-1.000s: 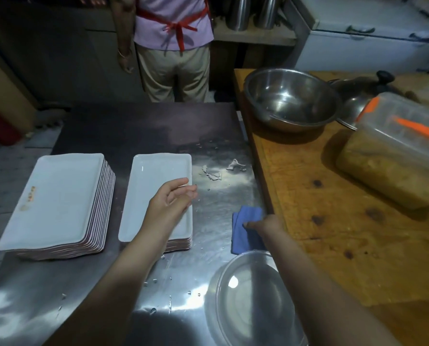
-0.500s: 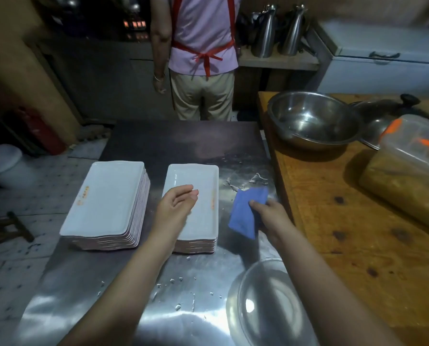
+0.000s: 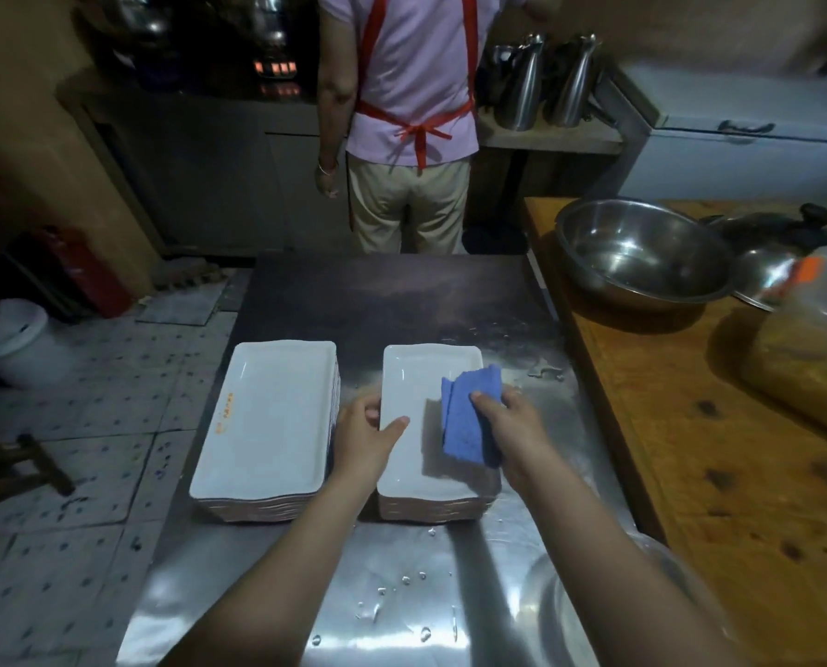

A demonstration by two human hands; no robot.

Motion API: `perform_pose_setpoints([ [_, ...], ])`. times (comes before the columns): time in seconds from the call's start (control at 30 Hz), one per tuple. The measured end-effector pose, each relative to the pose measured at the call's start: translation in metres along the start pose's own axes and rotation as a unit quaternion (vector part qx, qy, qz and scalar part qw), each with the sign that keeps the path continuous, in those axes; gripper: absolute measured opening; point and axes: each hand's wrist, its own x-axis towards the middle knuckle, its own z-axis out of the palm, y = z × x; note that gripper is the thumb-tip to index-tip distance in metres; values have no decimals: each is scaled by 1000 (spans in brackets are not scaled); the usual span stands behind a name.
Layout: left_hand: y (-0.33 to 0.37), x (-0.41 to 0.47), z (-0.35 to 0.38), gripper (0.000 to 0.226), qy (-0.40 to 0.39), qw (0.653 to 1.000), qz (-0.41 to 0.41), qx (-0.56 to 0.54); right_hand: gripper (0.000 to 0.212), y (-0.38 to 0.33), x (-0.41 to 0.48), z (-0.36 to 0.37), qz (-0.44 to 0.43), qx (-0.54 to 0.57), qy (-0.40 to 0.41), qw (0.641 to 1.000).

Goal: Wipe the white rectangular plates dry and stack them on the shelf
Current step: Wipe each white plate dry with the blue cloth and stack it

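Two stacks of white rectangular plates stand side by side on the wet steel table (image 3: 401,300). The left stack (image 3: 267,421) is taller and bears an orange mark on its top plate. My left hand (image 3: 365,433) grips the left edge of the top plate of the right stack (image 3: 411,377), thumb on its upper face. My right hand (image 3: 512,428) holds a folded blue cloth (image 3: 466,416) over the right side of that same plate. No shelf is in view.
A wooden counter (image 3: 690,450) adjoins the table on the right, with a steel bowl (image 3: 642,252), a lid and a plastic container (image 3: 815,358). A clear lid (image 3: 546,613) lies at the near right. A person in a red apron (image 3: 401,117) stands beyond the table's far end.
My right hand picked the blue cloth up off the table and brought it left onto the right stack. My left hand shifted to the plate's left edge and took hold.
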Motion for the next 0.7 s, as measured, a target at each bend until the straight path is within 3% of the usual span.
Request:
perform_pose_setpoints([
  [0.1, -9, 5, 1, 28, -4, 999, -35, 38, 11, 4, 2, 4, 14, -6, 18, 1000],
  [0.23, -6, 6, 1, 12, 29, 995, -2, 100, 11, 4, 3, 6, 36, 12, 39, 999],
  [0.3, -3, 6, 0, 14, 50, 993, 4, 111, 13, 3, 3, 8, 33, 4, 48, 998],
  [0.7, 15, 2, -17, 5, 36, 997, -26, 63, 4, -6, -19, 6, -1, 8, 62, 998],
])
